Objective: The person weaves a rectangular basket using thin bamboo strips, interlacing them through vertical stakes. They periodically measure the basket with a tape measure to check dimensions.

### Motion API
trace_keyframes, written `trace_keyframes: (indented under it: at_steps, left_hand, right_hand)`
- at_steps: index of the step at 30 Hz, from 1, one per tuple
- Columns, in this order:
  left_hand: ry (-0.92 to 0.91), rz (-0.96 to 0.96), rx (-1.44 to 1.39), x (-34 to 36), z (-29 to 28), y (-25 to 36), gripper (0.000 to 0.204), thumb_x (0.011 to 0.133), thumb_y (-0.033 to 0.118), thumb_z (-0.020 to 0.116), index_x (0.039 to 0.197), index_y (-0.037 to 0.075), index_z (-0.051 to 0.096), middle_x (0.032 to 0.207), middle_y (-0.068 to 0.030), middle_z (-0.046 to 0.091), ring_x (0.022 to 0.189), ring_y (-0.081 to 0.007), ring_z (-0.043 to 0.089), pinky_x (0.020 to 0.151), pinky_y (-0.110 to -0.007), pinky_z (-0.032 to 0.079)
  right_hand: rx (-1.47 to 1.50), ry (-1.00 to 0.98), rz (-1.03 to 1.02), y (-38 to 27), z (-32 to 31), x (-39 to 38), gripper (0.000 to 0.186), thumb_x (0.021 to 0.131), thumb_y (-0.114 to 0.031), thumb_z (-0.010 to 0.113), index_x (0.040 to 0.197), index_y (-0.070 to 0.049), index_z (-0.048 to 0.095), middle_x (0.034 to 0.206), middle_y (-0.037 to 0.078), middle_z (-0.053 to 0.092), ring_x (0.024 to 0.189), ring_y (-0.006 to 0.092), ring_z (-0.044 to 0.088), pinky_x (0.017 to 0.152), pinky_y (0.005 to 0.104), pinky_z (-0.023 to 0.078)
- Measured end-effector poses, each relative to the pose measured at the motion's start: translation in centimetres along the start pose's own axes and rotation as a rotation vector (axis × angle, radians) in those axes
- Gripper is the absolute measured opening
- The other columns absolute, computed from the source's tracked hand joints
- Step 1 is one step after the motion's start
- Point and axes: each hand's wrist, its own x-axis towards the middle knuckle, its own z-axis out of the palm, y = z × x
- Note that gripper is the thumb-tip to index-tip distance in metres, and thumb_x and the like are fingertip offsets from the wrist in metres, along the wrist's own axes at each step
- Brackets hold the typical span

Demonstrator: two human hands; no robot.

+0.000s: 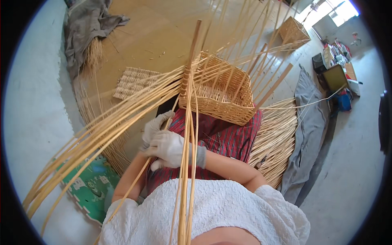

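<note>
A half-woven wicker basket (222,87) rests tilted beyond my lap on a red striped cloth (249,136), with wooden stakes and thin rods standing up from its rim. My left hand (156,125), in a pale knit glove, is closed around a single wicker rod (136,179) that slants down to the lower left. Just nearer to me, my right hand (168,148), gloved too, crosses over and grips the same rod. Its wrist lies beneath several loose rods (188,183) hanging from the basket's corner toward me. A thick bundle of rods (110,118) fans out leftward.
A flat woven panel (136,81) lies left of the basket. To the right is a pile of rods (275,139) beside a grey cloth (308,134). Another basket (293,32) stands farther back. A green foam mat (92,188) and a pale wall (36,102) are at left.
</note>
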Motion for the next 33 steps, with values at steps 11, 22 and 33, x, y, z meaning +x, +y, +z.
trace_keyframes:
  at_steps: [11,22,33]
  left_hand:
    - [0.081,0.5,-0.414,4.8,0.8,16.4,0.041,0.105,0.012,0.052,0.144,-0.003,0.05,0.06,0.006,0.046,0.051,-0.0067,0.046,0.072,-0.036,0.06]
    - [0.308,0.539,0.044,4.4,7.6,10.4,0.053,0.102,0.036,0.064,0.14,0.0,0.054,0.116,-0.0133,0.061,0.11,-0.0249,0.059,0.113,-0.049,0.039]
    - [0.3,-0.095,0.063,11.7,9.0,-0.9,0.049,0.084,0.022,0.083,0.119,-0.003,0.062,0.095,-0.0122,0.066,0.081,-0.0228,0.061,0.073,-0.035,0.054]
  right_hand:
    - [0.046,-0.045,0.445,-1.0,-8.8,-7.1,0.026,0.091,-0.034,0.07,0.081,-0.01,0.07,0.074,0.007,0.069,0.066,0.0333,0.067,0.066,0.0441,0.056]
    - [0.898,1.097,0.491,10.9,-9.0,-17.5,0.024,0.107,-0.022,0.056,0.113,0.0,0.061,0.078,0.0,0.055,0.066,0.0102,0.056,0.074,0.0275,0.053]
    - [-0.042,1.299,0.783,11.4,-6.7,-16.8,0.012,0.092,0.004,0.068,0.103,-0.001,0.068,0.094,0.01,0.071,0.089,0.0216,0.07,0.079,0.0304,0.057]
